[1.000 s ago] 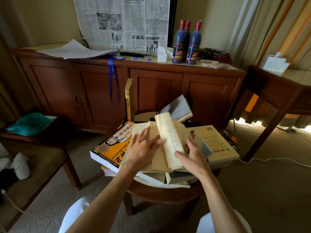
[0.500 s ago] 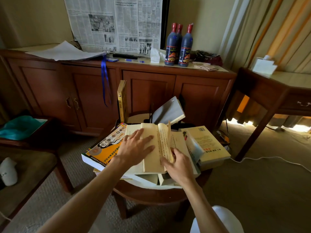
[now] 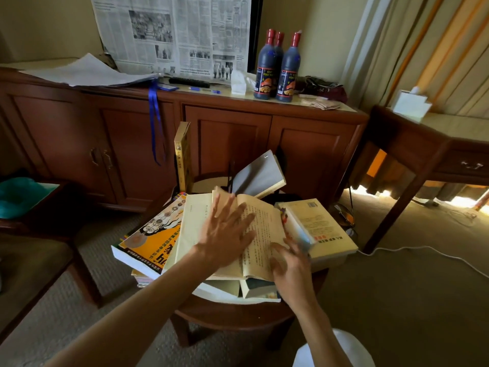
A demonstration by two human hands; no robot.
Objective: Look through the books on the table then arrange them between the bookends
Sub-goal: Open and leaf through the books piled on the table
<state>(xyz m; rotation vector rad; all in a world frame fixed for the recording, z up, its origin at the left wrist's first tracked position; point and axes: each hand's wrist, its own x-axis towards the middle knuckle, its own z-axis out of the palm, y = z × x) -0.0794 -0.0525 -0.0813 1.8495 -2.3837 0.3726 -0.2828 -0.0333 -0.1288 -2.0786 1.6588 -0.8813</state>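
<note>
Since half a second ago the open book is lying flatter: the leaves that were standing on edge at its middle are now down, and printed text is showing on its right page. The left hand has slid right, from the left page to across the book's middle fold. The right hand has shifted from the standing leaves to the near right corner of the book. The view has also swung a little to the right.

The left hand is lying wide and flat, palm down, fingers spread and pointing far and right, pressing the pages. The left forearm is reaching in from the near left. The right hand is sitting palm down at the book's near right corner, its fingers blurred; I cannot tell whether they are pinching a page or only touching it.

The open book is resting on top of a heap of books on the round desk. An orange book is lying under it on the left, and a cream book is lying just beside it on the right. At the far side a yellow book is standing upright and a grey book is leaning tilted against a black bookend.
</note>
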